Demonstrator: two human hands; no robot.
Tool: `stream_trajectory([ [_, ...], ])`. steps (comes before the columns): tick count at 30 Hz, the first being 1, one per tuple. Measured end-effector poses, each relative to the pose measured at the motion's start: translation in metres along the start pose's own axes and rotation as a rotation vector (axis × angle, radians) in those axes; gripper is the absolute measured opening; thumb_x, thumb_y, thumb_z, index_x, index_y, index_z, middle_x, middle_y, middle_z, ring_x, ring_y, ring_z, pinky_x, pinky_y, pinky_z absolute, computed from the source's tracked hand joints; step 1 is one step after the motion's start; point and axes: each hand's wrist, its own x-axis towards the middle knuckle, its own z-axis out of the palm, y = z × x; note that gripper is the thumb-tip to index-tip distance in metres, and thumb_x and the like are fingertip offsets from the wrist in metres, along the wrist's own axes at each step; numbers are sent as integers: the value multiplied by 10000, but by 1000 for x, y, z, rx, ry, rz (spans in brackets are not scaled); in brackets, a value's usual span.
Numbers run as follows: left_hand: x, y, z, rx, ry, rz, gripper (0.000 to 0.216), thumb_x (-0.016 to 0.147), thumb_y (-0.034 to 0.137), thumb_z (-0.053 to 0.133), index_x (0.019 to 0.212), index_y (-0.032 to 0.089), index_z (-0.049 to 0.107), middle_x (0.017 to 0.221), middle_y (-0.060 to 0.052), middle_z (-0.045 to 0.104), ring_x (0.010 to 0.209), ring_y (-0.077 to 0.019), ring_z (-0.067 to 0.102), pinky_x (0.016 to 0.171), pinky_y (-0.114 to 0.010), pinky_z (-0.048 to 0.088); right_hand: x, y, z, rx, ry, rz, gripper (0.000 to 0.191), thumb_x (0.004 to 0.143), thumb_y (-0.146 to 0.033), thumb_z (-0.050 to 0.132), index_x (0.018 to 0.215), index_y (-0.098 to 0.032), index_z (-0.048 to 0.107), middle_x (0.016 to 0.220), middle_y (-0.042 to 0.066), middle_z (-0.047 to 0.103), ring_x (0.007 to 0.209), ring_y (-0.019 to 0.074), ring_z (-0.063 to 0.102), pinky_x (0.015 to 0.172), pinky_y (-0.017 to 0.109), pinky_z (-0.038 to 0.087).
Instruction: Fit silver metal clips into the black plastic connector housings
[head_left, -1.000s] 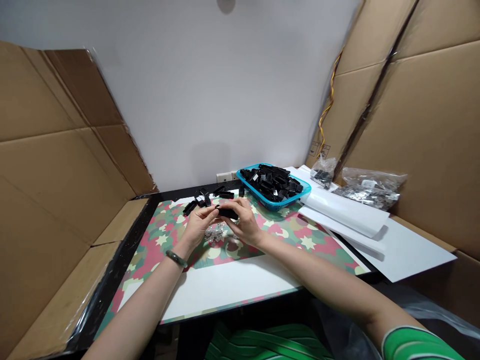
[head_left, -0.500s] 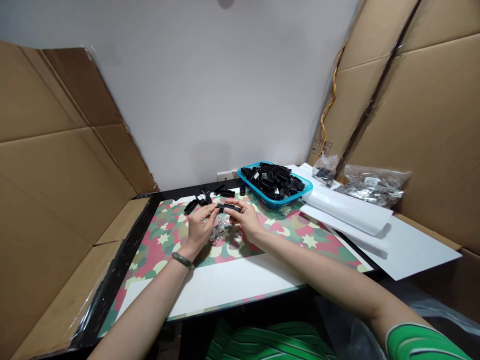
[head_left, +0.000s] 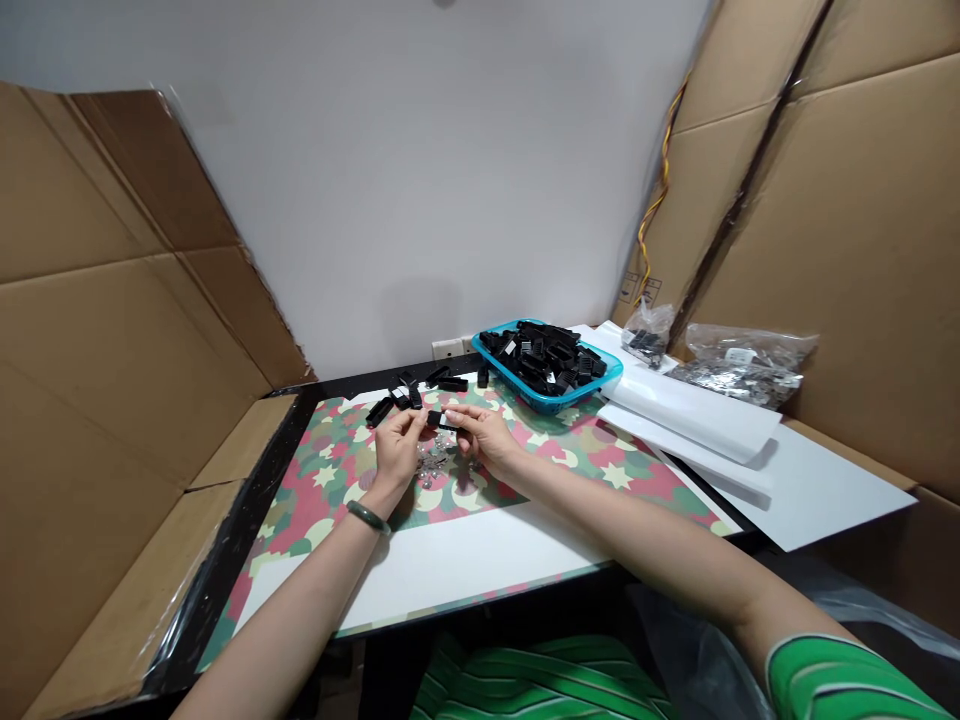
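Note:
A small black plastic piece (head_left: pixel 434 418) with a white patch is held between both hands above the patterned table sheet (head_left: pixel 600 465). My left hand (head_left: pixel 397 450) pinches its left end, and a dark bangle sits on that wrist. The right end is gripped by my right hand (head_left: pixel 484 436), whose fingers cover part of the piece. Below the hands lies a loose pile of small shiny metal parts (head_left: pixel 430 466). Just beyond them, several similar black pieces (head_left: pixel 380 411) are scattered near the back of the table.
A blue basket (head_left: pixel 551 403) heaped with black pieces stands at the back right. Beside it are white sheets (head_left: pixel 697 415) and plastic bags of small parts (head_left: pixel 739 375). Cardboard walls (head_left: pixel 112 330) rise on both sides. A wall socket (head_left: pixel 448 348) sits behind the table.
The black piece has been turned between the fingers, so a white patch on it now shows. Both hands stay in nearly the same place; the view has shifted slightly.

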Motion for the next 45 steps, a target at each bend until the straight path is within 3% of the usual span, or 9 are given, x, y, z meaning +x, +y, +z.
stream_trajectory([
  [11, 0, -13, 9, -235, 67, -233, 343, 621, 469, 785, 660, 159, 641, 575, 8, 610, 527, -131, 580, 564, -266, 504, 3, 5, -1, 83, 19, 91, 347, 583, -282, 885, 855, -134, 729, 647, -26, 646, 390, 23, 439, 367, 169, 330],
  [18, 1, -7, 7, -237, 97, -255, 385, 627, 501, 799, 656, 153, 637, 581, 1, 614, 525, -125, 582, 544, -250, 497, 5, 4, -5, 130, 74, 78, 298, 652, -289, 842, 854, -132, 690, 590, -16, 615, 439, 97, 548, 367, 198, 414],
  [25, 4, -7, 1, -215, 89, -231, 373, 669, 499, 784, 677, 154, 644, 608, -3, 612, 540, -130, 581, 575, -261, 500, 7, 5, -9, 168, 11, 75, 287, 613, -179, 873, 826, -127, 688, 662, 13, 662, 503, 116, 598, 472, 252, 553],
  [28, 4, 0, -3, -83, 48, -95, 336, 752, 484, 733, 859, 166, 709, 804, -53, 690, 715, -177, 647, 680, -296, 522, 7, 5, -9, 147, 1, 60, 323, 572, -220, 902, 806, -129, 700, 608, -5, 635, 525, 128, 610, 519, 275, 577],
  [31, 4, 11, -7, 163, -119, 210, 331, 778, 403, 747, 1061, 232, 734, 1138, -100, 671, 1067, -251, 618, 898, -362, 496, 5, 5, -8, 96, -33, 31, 380, 524, -279, 923, 804, -133, 711, 640, -1, 656, 548, 128, 619, 556, 280, 574],
  [34, 5, 17, -11, 272, -266, 348, 218, 771, 345, 763, 967, 252, 775, 1060, -100, 690, 1036, -266, 622, 932, -394, 473, 4, 6, -7, 49, -87, -5, 390, 568, -343, 900, 846, -145, 711, 692, 15, 680, 577, 130, 630, 591, 277, 555],
  [39, 13, 11, -18, 297, -262, 340, 185, 780, 327, 750, 940, 243, 786, 934, -94, 719, 891, -249, 652, 837, -362, 483, 7, 5, -12, -322, -105, -188, 289, 798, -375, 722, 1019, -189, 701, 904, 54, 708, 690, 158, 646, 610, 286, 520],
  [42, 16, 5, -24, 318, -187, 328, 173, 780, 353, 750, 900, 233, 784, 883, -91, 731, 828, -243, 659, 779, -346, 482, 11, 4, -18, -808, -147, -455, 330, 810, -191, 696, 1140, -199, 681, 921, 48, 713, 812, 174, 632, 725, 306, 496],
  [45, 18, 2, -26, 317, -107, 290, 158, 743, 363, 778, 830, 231, 779, 850, -86, 745, 813, -255, 667, 774, -346, 485, 12, 3, -23, -1145, -162, -562, 326, 794, -105, 709, 1109, -188, 697, 823, 30, 706, 848, 184, 607, 794, 329, 460],
])
